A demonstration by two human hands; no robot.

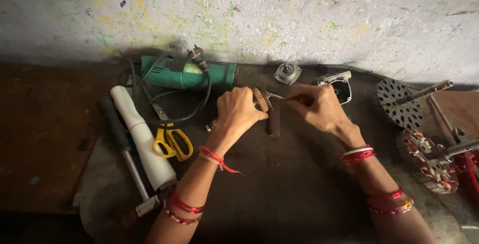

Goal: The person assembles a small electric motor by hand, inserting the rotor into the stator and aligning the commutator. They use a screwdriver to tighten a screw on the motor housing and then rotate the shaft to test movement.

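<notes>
My left hand (238,110) is closed around a small copper-wound motor armature (259,98), held just above the dark mat (279,184). My right hand (315,105) pinches a thin metal tool (276,95) whose tip meets the armature's end. A dark brown cylindrical handle (274,122) lies on the mat directly below the two hands. Both wrists wear red bangles and thread.
A green angle grinder (187,73) with black cord lies by the paint-speckled wall. Yellow-handled scissors (171,141), a white tube (142,137) and a hammer (123,149) lie at left. A metal bearing cap (287,72), a grey housing (340,85) and motor stators (399,103) sit at right.
</notes>
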